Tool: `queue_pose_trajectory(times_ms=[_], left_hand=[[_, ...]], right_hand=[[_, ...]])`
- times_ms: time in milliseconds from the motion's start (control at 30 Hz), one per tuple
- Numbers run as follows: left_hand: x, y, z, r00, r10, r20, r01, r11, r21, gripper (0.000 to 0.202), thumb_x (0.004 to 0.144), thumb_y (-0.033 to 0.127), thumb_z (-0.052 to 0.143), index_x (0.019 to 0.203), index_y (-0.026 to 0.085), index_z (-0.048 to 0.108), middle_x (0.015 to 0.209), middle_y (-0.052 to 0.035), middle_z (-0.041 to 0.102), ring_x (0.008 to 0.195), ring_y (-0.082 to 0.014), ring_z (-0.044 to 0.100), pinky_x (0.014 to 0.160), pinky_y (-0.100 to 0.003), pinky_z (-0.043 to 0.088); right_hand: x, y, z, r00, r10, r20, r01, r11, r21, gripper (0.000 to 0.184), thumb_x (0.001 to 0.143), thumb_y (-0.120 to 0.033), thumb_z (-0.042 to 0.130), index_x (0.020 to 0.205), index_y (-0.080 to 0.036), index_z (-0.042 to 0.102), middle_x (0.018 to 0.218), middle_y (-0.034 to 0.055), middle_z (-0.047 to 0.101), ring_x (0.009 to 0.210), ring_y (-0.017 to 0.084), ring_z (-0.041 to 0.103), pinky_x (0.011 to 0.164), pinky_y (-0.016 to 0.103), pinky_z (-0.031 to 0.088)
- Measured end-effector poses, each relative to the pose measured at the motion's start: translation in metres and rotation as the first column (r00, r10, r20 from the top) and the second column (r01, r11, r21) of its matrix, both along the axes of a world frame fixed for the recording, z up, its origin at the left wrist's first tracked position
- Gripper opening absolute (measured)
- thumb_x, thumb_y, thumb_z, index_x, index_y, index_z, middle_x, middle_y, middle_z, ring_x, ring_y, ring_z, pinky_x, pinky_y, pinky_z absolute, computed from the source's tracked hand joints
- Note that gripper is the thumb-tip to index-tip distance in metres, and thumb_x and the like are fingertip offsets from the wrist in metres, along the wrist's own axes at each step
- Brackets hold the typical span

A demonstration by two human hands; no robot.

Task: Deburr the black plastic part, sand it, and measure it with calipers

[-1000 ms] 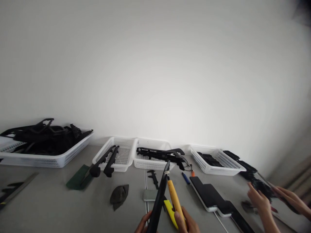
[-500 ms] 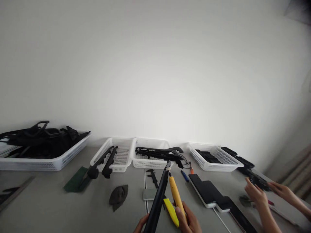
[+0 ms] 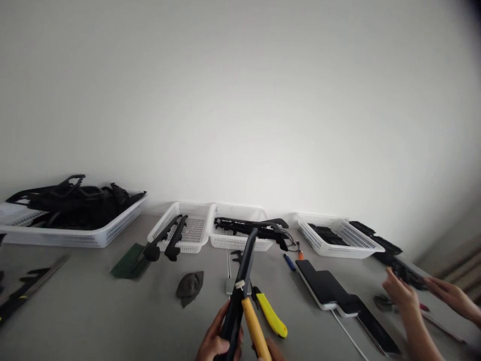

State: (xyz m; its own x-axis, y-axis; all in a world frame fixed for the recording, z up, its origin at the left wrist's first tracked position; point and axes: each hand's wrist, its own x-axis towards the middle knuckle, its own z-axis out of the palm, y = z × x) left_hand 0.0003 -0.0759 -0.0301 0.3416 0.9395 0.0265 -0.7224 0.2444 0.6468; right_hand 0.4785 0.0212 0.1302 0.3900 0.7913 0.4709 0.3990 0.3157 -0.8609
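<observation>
My left hand [image 3: 213, 345] is closed around a long black plastic strip [image 3: 245, 265], which tilts up and away from me. Fingers wrap the yellow handle of a hand tool with a pale tip [image 3: 255, 326] in my right hand [image 3: 277, 351], mostly hidden at the bottom edge. The tip lies against or just over the strip; I cannot tell which. Close by on the right lies a yellow-handled cutter [image 3: 272, 316]. Behind the strip are a dark caliper [image 3: 236, 255] and a partly covered grey block [image 3: 230, 287].
White baskets [image 3: 191, 248] with black parts line the wall. A crumpled dark cloth [image 3: 190, 287] and a green cloth [image 3: 128, 261] lie left. Phones [image 3: 319, 286] lie right of centre. Another person's hands [image 3: 404, 296] hold a black part at far right.
The yellow-handled tool has come down along the strip, its tip now lower and nearer my left hand. The strip stands slightly more upright, and my view has shifted a little.
</observation>
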Motion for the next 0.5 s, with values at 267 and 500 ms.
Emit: queue_pose_trajectory(times_ms=[267, 500], left_hand=[[0.0, 0.007, 0.009, 0.992, 0.128, -0.014, -0.128, 0.992, -0.011, 0.082, 0.082, 0.03, 0.08, 0.158, 0.027, 0.051, 0.099, -0.0058, 0.077, 0.066, -0.0163, 0.069, 0.047, -0.021, 0.05], [-0.003, 0.007, 0.025, 0.989, 0.142, -0.047, -0.142, 0.99, 0.007, 0.077, 0.087, 0.035, 0.08, 0.158, 0.028, 0.052, 0.098, -0.0055, 0.077, 0.069, -0.0166, 0.069, 0.049, -0.021, 0.052]], right_hand=[[0.051, 0.031, -0.004, 0.801, 0.545, 0.249, -0.496, 0.836, -0.234, 0.062, 0.105, -0.046, 0.042, 0.078, -0.005, 0.079, 0.046, -0.0027, 0.053, 0.06, 0.019, 0.07, 0.067, 0.04, 0.052], [0.058, 0.033, -0.006, 0.499, 0.819, 0.283, -0.678, 0.572, -0.461, 0.041, 0.092, -0.046, 0.065, 0.059, -0.023, 0.075, 0.04, -0.0029, 0.052, 0.058, 0.023, 0.069, 0.059, 0.036, 0.055]])
